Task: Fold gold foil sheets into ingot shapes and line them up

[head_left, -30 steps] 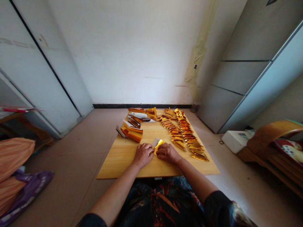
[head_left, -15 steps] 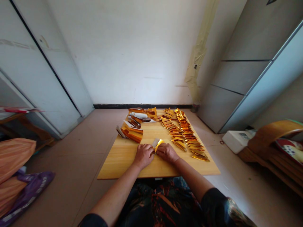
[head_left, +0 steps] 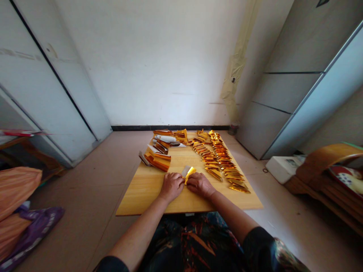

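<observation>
On the table, the left hand and right hand pinch the gold paper with their fingers. Far left, a purple bag hides what is inside

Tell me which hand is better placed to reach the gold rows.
The right hand, most likely: it is nearer the rows, which lie on its side of the table. The left hand is farther off, beyond the foil. Both hold the foil.

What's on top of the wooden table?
The wooden table holds rows of folded gold pieces, curled sheets, and a small gold sheet between the left hand and right hand. Both hands hide part of it.
</observation>
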Available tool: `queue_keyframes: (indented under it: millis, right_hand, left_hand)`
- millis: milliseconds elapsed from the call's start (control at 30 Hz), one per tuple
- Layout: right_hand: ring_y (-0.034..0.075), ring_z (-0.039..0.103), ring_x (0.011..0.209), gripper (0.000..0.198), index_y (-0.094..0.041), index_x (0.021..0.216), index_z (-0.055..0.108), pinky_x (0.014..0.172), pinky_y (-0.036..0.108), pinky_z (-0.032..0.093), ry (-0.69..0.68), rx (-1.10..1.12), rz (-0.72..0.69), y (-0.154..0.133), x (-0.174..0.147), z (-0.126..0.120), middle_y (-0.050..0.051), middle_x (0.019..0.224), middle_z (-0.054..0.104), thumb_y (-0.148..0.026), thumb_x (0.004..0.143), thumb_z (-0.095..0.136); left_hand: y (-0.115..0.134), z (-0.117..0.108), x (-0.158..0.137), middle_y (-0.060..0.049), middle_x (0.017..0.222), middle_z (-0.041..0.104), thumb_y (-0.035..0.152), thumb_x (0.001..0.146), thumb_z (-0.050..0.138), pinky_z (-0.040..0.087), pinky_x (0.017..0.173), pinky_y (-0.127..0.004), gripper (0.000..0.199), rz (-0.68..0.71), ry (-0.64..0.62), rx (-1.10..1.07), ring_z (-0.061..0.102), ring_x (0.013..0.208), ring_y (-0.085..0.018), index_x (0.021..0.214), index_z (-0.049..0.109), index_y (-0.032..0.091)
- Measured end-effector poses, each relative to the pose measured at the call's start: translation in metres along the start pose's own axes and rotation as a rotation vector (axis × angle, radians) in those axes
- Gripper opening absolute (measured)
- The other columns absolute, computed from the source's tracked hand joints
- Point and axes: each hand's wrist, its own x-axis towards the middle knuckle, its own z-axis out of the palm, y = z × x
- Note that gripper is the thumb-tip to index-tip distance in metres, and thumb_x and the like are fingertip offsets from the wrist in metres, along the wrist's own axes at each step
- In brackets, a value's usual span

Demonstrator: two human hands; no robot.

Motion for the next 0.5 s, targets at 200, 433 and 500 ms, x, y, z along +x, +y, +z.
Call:
queue_keyframes:
  millis: [200,433,500]
  right_hand:
    - [0.017,0.053,0.076,0.023,-0.023,0.084,0.065,0.074,0.031,0.042,0.002,-0.105,0.010,-0.004,0.003,0.011,0.003,0.082,0.063,-0.025,0.094,0.044]
    - [0.016,0.056,0.078,0.022,-0.019,0.081,0.063,0.073,0.028,0.044,0.055,0.023,-0.005,0.001,0.004,0.007,0.004,0.082,0.064,-0.024,0.093,0.045]
    - [0.016,0.058,0.083,0.013,-0.019,0.089,0.064,0.076,0.027,0.044,0.036,0.078,-0.050,0.004,0.003,0.001,0.004,0.087,0.066,-0.024,0.089,0.051]
  left_hand:
    - [0.002,-0.003,-0.001,-0.004,0.100,0.066,0.026,0.080,0.058,0.033,0.091,-0.042,0.017,0.010,-0.006,0.018,0.055,0.099,-0.022,0.095,0.068,0.023]
    - [0.007,-0.003,-0.001,-0.003,0.095,0.067,0.025,0.086,0.054,0.028,0.096,-0.046,0.015,0.012,0.004,0.062,0.055,0.096,-0.021,0.092,0.068,0.026]
    - [0.007,-0.003,-0.001,-0.003,0.096,0.067,0.025,0.087,0.053,0.028,0.096,-0.047,0.016,0.010,0.011,0.061,0.056,0.095,-0.021,0.092,0.068,0.027]
